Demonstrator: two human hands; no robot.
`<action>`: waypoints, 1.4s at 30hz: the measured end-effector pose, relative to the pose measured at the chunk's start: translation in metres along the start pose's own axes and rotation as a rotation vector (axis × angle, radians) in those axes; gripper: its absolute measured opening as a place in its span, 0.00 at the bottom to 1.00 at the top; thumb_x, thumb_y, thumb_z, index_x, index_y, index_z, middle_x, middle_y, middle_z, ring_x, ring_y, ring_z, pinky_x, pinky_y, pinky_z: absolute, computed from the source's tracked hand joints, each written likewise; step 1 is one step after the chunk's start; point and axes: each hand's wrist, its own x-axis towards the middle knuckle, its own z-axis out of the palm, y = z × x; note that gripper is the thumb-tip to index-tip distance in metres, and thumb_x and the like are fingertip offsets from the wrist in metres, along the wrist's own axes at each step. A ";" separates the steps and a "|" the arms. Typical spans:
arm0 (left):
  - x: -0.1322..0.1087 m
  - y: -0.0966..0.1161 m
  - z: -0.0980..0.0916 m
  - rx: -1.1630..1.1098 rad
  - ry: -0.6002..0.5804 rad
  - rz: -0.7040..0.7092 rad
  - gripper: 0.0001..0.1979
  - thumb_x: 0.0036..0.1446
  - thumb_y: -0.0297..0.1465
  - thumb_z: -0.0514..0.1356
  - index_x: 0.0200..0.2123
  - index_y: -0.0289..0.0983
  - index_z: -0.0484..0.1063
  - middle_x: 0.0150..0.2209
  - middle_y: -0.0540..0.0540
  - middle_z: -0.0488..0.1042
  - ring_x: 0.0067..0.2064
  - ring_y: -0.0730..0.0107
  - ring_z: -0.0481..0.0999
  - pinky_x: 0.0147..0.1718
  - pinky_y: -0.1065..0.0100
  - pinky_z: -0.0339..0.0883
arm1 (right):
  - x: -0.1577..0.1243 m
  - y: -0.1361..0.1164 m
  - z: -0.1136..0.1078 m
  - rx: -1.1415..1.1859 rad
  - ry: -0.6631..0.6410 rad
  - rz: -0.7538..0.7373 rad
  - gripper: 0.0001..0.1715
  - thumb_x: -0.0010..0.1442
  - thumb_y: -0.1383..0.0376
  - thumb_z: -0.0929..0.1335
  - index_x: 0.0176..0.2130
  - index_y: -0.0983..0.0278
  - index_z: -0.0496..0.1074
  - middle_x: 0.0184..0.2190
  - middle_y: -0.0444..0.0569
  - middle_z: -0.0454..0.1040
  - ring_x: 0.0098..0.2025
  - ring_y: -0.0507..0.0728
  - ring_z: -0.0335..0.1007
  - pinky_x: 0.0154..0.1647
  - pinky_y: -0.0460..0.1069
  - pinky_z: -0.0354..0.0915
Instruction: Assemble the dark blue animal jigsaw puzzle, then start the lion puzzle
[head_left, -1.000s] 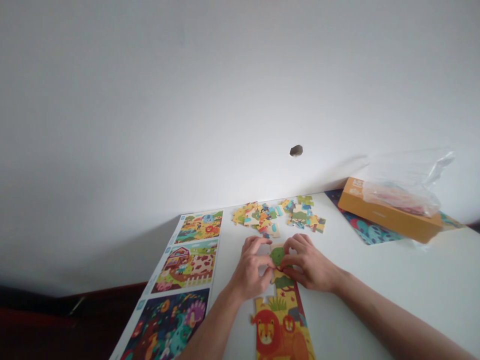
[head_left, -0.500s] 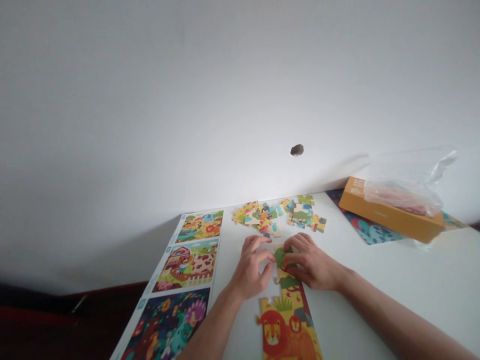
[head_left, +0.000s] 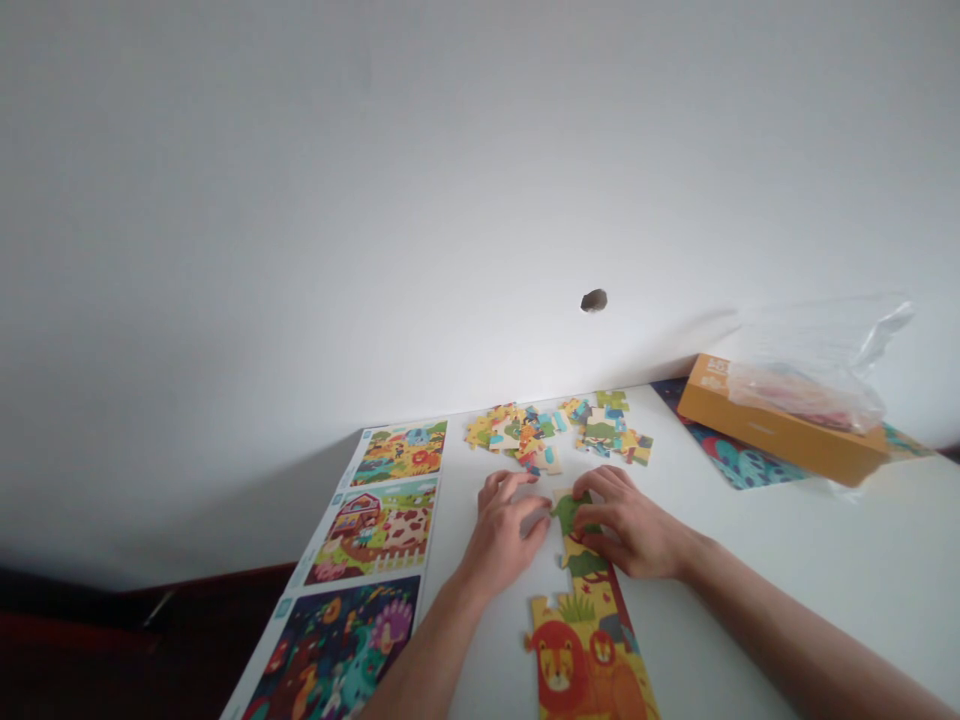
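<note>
A partly joined jigsaw strip (head_left: 586, 640) with a lion and a cub lies on the white table (head_left: 810, 560), running up between my hands. At its top end, a green-topped puzzle piece (head_left: 571, 512) sits under the fingers of my right hand (head_left: 631, 525), which presses or pinches it. My left hand (head_left: 506, 532) rests just left of that piece, its curled fingers and thumb beside the strip, apparently holding nothing. A loose heap of colourful puzzle pieces (head_left: 555, 432) lies beyond both hands.
A printed sheet of puzzle pictures (head_left: 367, 540) runs along the table's left edge. At the back right, an orange box (head_left: 780, 425) with a clear plastic bag (head_left: 810, 375) sits on a dark blue-green picture sheet (head_left: 735, 462). A white wall rises behind the table.
The green piece and the joined strip have shifted right and slightly down. Both hands have followed, and the piece now lies closer against the strip's top end.
</note>
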 end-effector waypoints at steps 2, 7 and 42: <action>0.001 0.000 0.001 0.004 -0.001 -0.012 0.09 0.56 0.26 0.63 0.38 0.46 0.80 0.51 0.45 0.73 0.55 0.53 0.65 0.55 0.49 0.63 | 0.000 0.000 0.000 -0.001 0.005 -0.004 0.08 0.60 0.65 0.69 0.41 0.56 0.76 0.47 0.51 0.67 0.50 0.61 0.63 0.55 0.60 0.57; 0.001 0.000 0.000 0.008 -0.001 -0.015 0.09 0.56 0.26 0.64 0.37 0.46 0.81 0.50 0.45 0.73 0.54 0.53 0.66 0.54 0.49 0.65 | 0.000 -0.001 -0.001 0.001 0.008 0.000 0.07 0.60 0.65 0.69 0.40 0.56 0.77 0.47 0.51 0.68 0.50 0.61 0.63 0.55 0.60 0.57; 0.000 -0.008 -0.001 0.282 0.144 -0.174 0.12 0.58 0.29 0.61 0.46 0.44 0.75 0.49 0.44 0.74 0.51 0.50 0.67 0.51 0.49 0.60 | -0.001 -0.008 0.005 -0.009 -0.099 -0.049 0.26 0.55 0.56 0.72 0.55 0.48 0.73 0.64 0.49 0.61 0.66 0.72 0.51 0.63 0.71 0.47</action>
